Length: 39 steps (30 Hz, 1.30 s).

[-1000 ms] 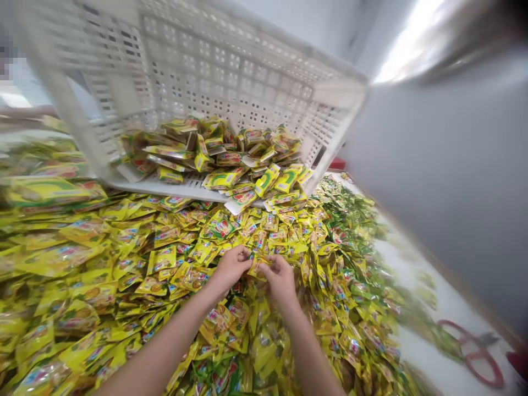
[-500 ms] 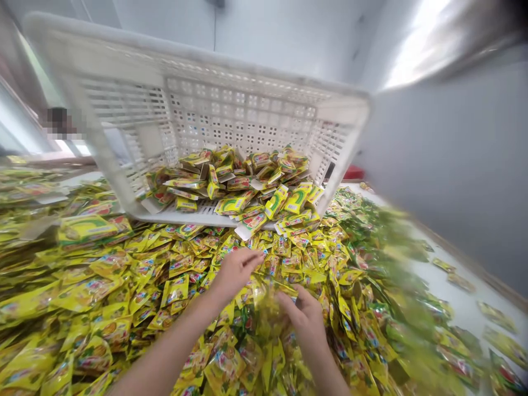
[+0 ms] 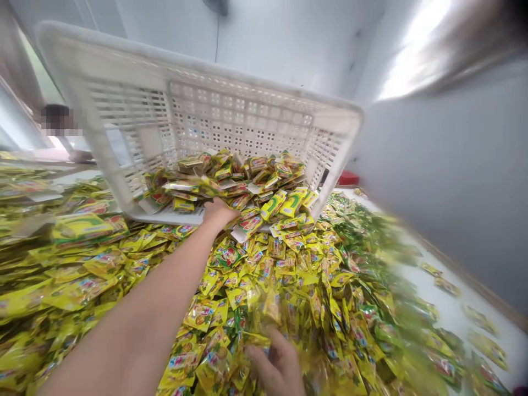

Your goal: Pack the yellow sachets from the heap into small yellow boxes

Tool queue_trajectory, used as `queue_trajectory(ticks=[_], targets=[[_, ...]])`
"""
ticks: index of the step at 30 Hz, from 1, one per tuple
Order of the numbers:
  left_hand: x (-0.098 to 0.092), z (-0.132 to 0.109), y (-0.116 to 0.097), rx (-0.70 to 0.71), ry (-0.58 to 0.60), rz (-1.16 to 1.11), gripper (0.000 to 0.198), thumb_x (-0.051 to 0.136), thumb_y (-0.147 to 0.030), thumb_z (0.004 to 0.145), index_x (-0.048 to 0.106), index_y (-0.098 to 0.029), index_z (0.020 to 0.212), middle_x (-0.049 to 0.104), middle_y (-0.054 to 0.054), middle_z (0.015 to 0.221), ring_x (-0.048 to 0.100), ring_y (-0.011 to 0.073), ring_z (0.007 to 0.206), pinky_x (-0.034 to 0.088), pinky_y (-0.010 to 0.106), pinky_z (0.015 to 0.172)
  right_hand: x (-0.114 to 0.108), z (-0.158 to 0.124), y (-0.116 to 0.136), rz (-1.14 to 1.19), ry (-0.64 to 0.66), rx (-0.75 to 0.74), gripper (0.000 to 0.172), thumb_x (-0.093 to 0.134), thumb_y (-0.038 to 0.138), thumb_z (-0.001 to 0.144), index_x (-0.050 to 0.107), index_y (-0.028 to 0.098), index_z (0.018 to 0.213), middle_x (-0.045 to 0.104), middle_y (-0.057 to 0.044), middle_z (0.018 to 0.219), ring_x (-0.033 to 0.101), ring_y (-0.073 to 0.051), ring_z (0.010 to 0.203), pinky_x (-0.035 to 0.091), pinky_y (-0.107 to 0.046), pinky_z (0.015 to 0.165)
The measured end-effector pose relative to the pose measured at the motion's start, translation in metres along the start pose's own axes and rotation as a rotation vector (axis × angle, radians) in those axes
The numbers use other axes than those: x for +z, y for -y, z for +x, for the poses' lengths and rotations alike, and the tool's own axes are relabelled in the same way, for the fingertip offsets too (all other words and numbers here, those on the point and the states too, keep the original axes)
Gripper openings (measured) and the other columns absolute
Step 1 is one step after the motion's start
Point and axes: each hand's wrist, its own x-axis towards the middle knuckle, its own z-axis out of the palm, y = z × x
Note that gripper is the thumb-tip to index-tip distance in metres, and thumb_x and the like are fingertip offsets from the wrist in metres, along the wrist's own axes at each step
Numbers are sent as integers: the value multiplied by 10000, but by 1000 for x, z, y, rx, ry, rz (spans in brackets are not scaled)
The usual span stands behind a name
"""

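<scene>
- At the left hand (image 3: 218,213) we see fingers reaching over the lower lip of the crate, among the small boxes (image 3: 295,202); blur at the fingertips means we cannot tell whether they grip one.
- At the right hand (image 3: 280,360) we see the thumb and forefinger spread apart, low over the yellow packets (image 3: 226,256); it is blurred, and we cannot tell whether it pinches one.
- The boxes, yellow and green, lie in a jumbled heap inside the crate, a few sticking out over its lip.
- The white crate (image 3: 150,144) lies tipped with its open side towards us, packets heaped in front of it.
- To the left of the crate we find another yellow box (image 3: 80,226) lying on the packets.
- To the right, greener packets (image 3: 371,313) spread over the white table (image 3: 454,308).
- Beyond, we see a red object (image 3: 348,177) just beside the crate, a grey wall (image 3: 445,165), and a person (image 3: 60,121) at far left.
</scene>
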Motion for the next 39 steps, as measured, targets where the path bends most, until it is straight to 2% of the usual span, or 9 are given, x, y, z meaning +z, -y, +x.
queue_trajectory(ticks=[3, 7, 11, 14, 19, 25, 28, 34, 39], targets=[[-20, -35, 14, -102, -11, 43, 326, 626, -270, 891, 588, -105, 1169, 610, 95, 1209, 626, 231, 1024, 500, 434, 895, -18, -5, 15, -1, 38, 22, 433, 730, 525, 724, 697, 165, 962, 531, 22, 529, 495, -140, 452, 422, -237, 437], [-35, -134, 39, -144, 185, -45, 348, 694, -299, 787, 676, -107, 1076, 740, 102, 1002, 690, 278, 908, 543, 366, 765, -39, -7, 56, -15, -32, -68, 355, 703, 473, 778, 716, 175, 971, 625, -19, 654, 532, -151, 515, 444, -247, 478], [-17, -246, 63, -126, 503, -258, 384, 615, -443, 841, 696, -190, 1118, 754, 58, 1086, 686, 266, 1022, 531, 349, 883, -37, -6, 88, -70, -66, -272, 230, 669, 369, 832, 712, 200, 981, 674, -58, 904, 618, -193, 757, 495, -265, 642], [2, -296, 79, -87, 486, -297, 382, 606, -464, 847, 686, -238, 1145, 735, 32, 1147, 644, 270, 1117, 493, 362, 969, -31, -10, 89, -176, 28, -371, 160, 661, 288, 845, 719, 213, 974, 666, -41, 917, 608, -191, 845, 474, -265, 734], [16, -319, 94, -66, 330, -115, 399, 637, -474, 823, 694, -230, 1132, 718, 37, 1190, 613, 303, 1164, 521, 352, 934, -42, -23, 76, -385, 135, -322, 143, 658, 207, 841, 733, 226, 961, 644, 2, 833, 561, -143, 727, 402, -227, 638], [31, -352, 101, 54, 474, -211, 316, 605, -407, 864, 692, -237, 1117, 745, 37, 1098, 664, 268, 1044, 540, 285, 850, -70, -34, 101, -682, 472, -339, 181, 736, 186, 784, 750, 268, 945, 603, 27, 768, 557, -143, 750, 377, -219, 656], [45, -375, 110, 63, 550, -350, 391, 645, -380, 838, 648, -252, 1208, 706, 46, 1204, 638, 275, 1112, 508, 312, 935, -69, -45, 104, -803, 609, -369, 252, 787, 182, 732, 738, 281, 958, 607, 37, 784, 559, -138, 737, 376, -216, 647], [54, -400, 125, -154, 537, -549, 445, 746, -404, 740, 693, -193, 1129, 717, 81, 1183, 616, 328, 1137, 446, 430, 1023, -48, -69, 68, -783, 448, -392, 70, 717, 149, 810, 709, 215, 830, 611, 9, 852, 561, -135, 795, 408, -223, 704], [46, -405, 129, -162, 506, -506, 483, 736, -372, 759, 656, -196, 1201, 704, 79, 1211, 606, 305, 1155, 448, 398, 1018, -40, -88, 36, -811, 451, -500, 73, 735, 155, 781, 698, 209, 748, 583, -35, 1002, 494, -203, 975, 410, -309, 823]])
